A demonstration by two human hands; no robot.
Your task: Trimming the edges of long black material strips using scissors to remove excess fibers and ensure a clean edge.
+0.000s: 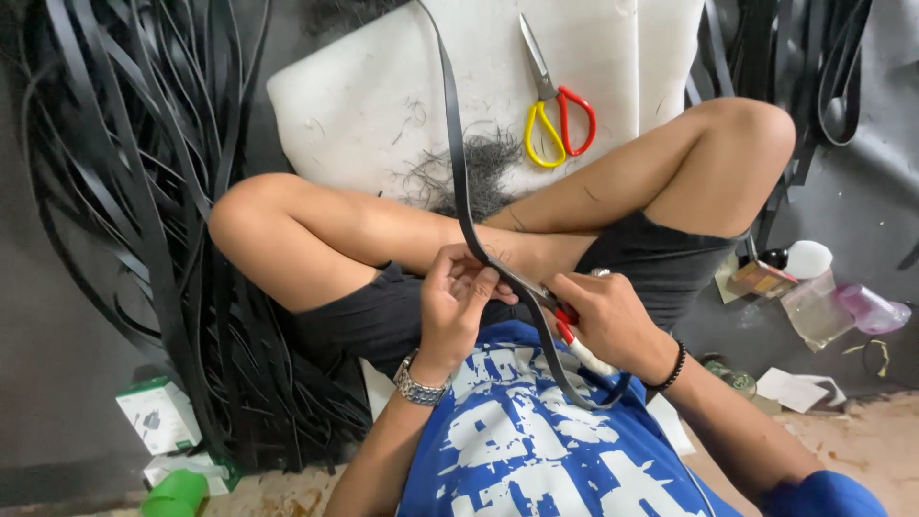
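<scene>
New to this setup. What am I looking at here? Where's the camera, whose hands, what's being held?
There is one picture, from a camera worn on a person's head, looking down at their own lap as they sit cross-legged. No machine is involved, just two bare hands. The left hand, with a metal watch on its wrist, pinches a long black strip that runs up across the white cushion. The right hand, with a bead bracelet, grips a cutting tool with a red and white handle against the strip. Spare scissors with red and yellow handles lie on the cushion, beside a tuft of thin black trimmings. Many more black strips are heaped on the left.
</scene>
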